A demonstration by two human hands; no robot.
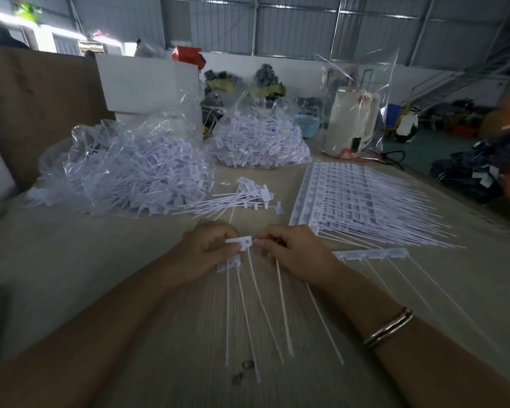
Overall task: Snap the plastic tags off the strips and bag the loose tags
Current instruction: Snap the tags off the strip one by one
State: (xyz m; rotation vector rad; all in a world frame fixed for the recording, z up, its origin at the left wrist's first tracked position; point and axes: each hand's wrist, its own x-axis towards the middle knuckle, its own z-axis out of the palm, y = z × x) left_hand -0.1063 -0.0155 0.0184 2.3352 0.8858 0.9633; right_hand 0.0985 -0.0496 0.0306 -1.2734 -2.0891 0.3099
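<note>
The left hand (209, 248) pinches a strip (238, 244) end; the right hand (289, 250) pinches the neighbouring tag just beside it. Tails trail toward the person (long axis away from the bags), so the snap likely bends sideways.

Your two forearms come in from the bottom corners bare, with no sleeves showing anywhere along them. Your left hand (206, 250) wears nothing: no glove, ring or watch that shows. Your right hand (292, 254) is ungloved too. On your right wrist sits a thin metal bangle (388, 328), rose-gold in tone with a paler stripe along its middle, made of two or three narrow bands lying close together. Your fingernails are too blurred to describe.
</note>
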